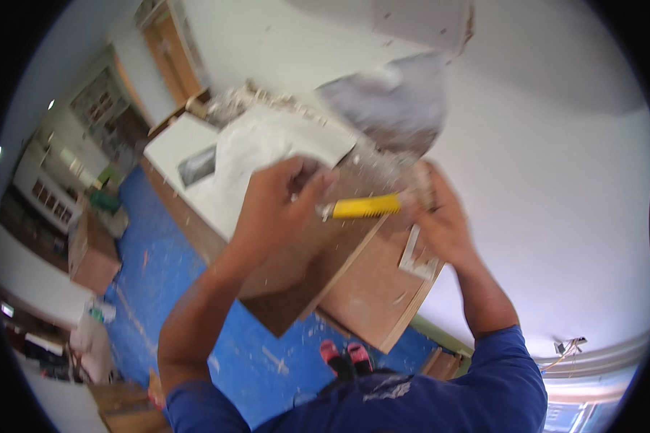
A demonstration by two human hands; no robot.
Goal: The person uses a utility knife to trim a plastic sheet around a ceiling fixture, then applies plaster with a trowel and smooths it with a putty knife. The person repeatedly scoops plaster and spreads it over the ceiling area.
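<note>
My left hand [285,206] is curled beside the metal end of a yellow-bodied tool, apparently a utility knife [365,205]; what its fingers hold, if anything, is hidden. My right hand [440,220] grips the tool's other end, blurred by motion. Both are above a brown board [296,278], which lies over a lighter plywood piece [368,303]. A small pale frame-like piece [415,267] sits under my right hand. Behind my left hand are white sheets [249,141] with a grey rectangular patch.
A grey irregular patch [383,101] marks the white wall [527,173]. Debris [231,101] lines the boards' far edge. Blue sheeting [144,238] covers the floor. A wooden box [94,249] and bags [94,346] stand at left. Wires [570,346] poke from the wall at right.
</note>
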